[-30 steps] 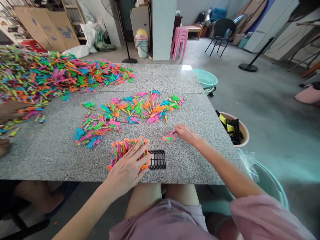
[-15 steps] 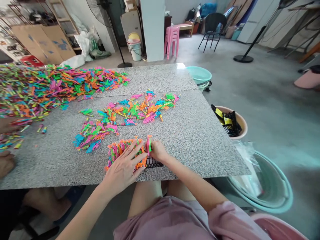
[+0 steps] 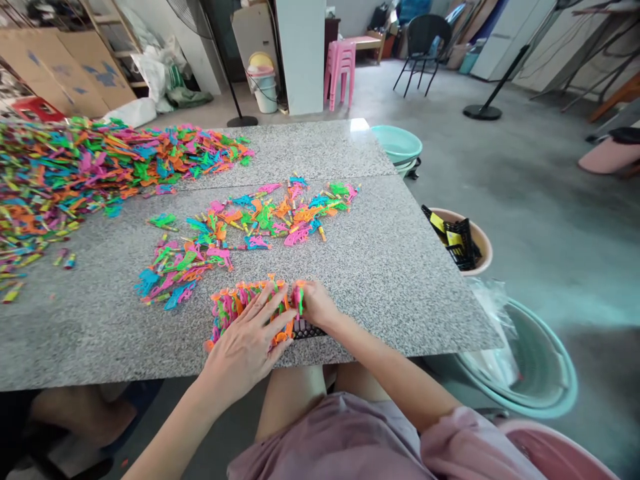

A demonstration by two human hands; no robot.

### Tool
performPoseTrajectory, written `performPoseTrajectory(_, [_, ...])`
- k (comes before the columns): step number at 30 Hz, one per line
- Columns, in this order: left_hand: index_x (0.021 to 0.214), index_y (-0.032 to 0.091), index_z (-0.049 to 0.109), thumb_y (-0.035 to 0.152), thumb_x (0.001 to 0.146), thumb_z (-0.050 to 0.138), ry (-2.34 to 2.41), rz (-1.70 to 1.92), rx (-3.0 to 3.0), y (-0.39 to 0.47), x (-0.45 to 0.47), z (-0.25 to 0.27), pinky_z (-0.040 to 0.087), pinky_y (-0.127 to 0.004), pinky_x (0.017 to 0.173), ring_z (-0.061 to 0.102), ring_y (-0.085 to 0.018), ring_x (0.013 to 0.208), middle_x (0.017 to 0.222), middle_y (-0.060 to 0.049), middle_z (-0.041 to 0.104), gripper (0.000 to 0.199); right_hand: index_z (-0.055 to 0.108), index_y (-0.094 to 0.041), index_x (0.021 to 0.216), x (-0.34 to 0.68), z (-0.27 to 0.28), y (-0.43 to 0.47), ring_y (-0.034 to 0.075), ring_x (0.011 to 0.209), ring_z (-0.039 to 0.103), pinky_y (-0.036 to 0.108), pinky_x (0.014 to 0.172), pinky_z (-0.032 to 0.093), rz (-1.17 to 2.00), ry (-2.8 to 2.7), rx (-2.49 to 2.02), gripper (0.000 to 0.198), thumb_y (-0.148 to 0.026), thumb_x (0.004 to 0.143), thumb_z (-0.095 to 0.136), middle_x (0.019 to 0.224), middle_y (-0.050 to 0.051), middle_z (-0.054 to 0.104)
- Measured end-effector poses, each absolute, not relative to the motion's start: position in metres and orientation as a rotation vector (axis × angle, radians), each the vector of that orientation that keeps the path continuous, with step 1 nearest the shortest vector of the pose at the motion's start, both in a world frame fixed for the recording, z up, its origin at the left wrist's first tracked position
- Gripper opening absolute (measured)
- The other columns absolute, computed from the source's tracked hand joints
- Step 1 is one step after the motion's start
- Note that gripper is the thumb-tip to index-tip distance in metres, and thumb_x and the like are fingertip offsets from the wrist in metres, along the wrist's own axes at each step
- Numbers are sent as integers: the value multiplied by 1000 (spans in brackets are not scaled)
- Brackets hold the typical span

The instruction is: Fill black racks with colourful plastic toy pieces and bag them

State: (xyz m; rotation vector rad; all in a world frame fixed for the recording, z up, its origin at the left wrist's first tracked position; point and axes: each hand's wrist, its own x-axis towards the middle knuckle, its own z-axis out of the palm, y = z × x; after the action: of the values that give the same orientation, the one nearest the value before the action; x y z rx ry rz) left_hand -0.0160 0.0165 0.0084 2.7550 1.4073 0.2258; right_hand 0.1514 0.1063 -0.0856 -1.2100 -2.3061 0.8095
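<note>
Packed toys (image 3: 230, 308) were partly covered by the wide-spread left hand (image 3: 249, 328) | pink-and-green toy (image 3: 300, 303) was held by the right hand (image 3: 317, 305) beside them | black rack (image 3: 307, 330) was set on the counter (image 3: 395, 273)

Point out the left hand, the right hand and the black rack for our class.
Left hand (image 3: 243, 338), head view: back of the hand.
Right hand (image 3: 319, 306), head view: middle of the hand.
Black rack (image 3: 307, 331), head view: its uncovered grid.

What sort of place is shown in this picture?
Probably a small workshop: a large heap of colourful plastic pieces lies on a speckled table, a tub holding black items is beside it, and stacked pink stools stand further back.
</note>
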Motion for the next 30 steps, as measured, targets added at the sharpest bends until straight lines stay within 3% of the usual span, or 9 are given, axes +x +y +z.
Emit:
performPoseTrajectory(6, [143, 31, 47, 15, 95, 49, 1329, 247, 2904, 18, -13, 12, 17, -59, 121, 25, -31, 148, 159, -2, 33, 51, 70, -19, 85, 139, -78, 111, 18, 70, 63, 24, 64, 41, 863, -2415, -1235, 14, -23, 87, 57, 75, 4, 70])
performPoseTrajectory(8, [142, 30, 48, 15, 94, 49, 1264, 230, 2933, 19, -14, 12, 22, -54, 121, 31, -27, 146, 153, -1, 43, 50, 70, -20, 87, 144, -79, 118, 16, 73, 64, 23, 66, 42, 938, -2442, -1087, 9, -21, 83, 63, 78, 2, 69])
performPoseTrajectory(10, [141, 28, 50, 17, 93, 50, 1243, 217, 2930, 20, -17, 12, 29, -50, 119, 34, -26, 145, 151, -2, 47, 48, 70, -20, 92, 155, -81, 136, 15, 77, 64, 22, 70, 45, 997, -2456, -959, 21, -19, 72, 75, 87, 0, 69])
performPoseTrajectory(12, [141, 27, 49, 18, 91, 52, 1259, 207, 2908, 19, -18, 10, 35, -48, 117, 32, -26, 146, 153, -2, 44, 51, 68, -20, 102, 167, -78, 165, 16, 83, 64, 25, 75, 48, 893, -2366, -1144, 36, -22, 69, 80, 100, 3, 68])
performPoseTrajectory(15, [145, 28, 43, 17, 88, 57, 1288, 170, 2881, 17, -19, 8, 36, -51, 115, 30, -28, 147, 155, -1, 40, 60, 58, -15, 123, 178, -67, 215, 22, 100, 64, 31, 83, 49, 529, -2081, -1743, 39, -32, 88, 64, 121, 15, 60])
performPoseTrajectory(17, [147, 28, 40, 18, 85, 61, 1320, 132, 2854, 15, -19, 7, 36, -54, 115, 30, -29, 146, 156, -2, 39, 66, 55, -12, 127, 178, -58, 239, 24, 106, 64, 32, 85, 49, 429, -2051, -1964, 35, -26, 95, 53, 127, 19, 56])
performPoseTrajectory(21, [149, 28, 36, 22, 84, 66, 1348, 118, 2824, 15, -17, 3, 37, -56, 114, 33, -31, 145, 155, -3, 41, 72, 66, -13, 111, 186, -53, 245, 25, 106, 65, 32, 88, 48, 471, -2183, -1997, 29, -5, 90, 46, 121, 19, 61])
performPoseTrajectory(26, [143, 25, 46, 21, 93, 55, 1356, 248, 2852, 18, -12, -2, 33, -52, 117, 32, -28, 145, 152, -6, 45, 50, 68, -8, 108, 238, -66, 206, 30, 107, 64, 37, 90, 48, 514, -2171, -2043, 31, -5, 85, 48, 121, 25, 61])
performPoseTrajectory(30, [137, 22, 52, 19, 94, 53, 1358, 256, 2848, 20, -12, -4, 31, -53, 118, 32, -28, 146, 150, -9, 47, 44, 70, -12, 89, 270, -69, 189, 24, 82, 68, 29, 70, 50, 678, -2079, -2068, 15, -17, 75, 66, 86, 13, 71])
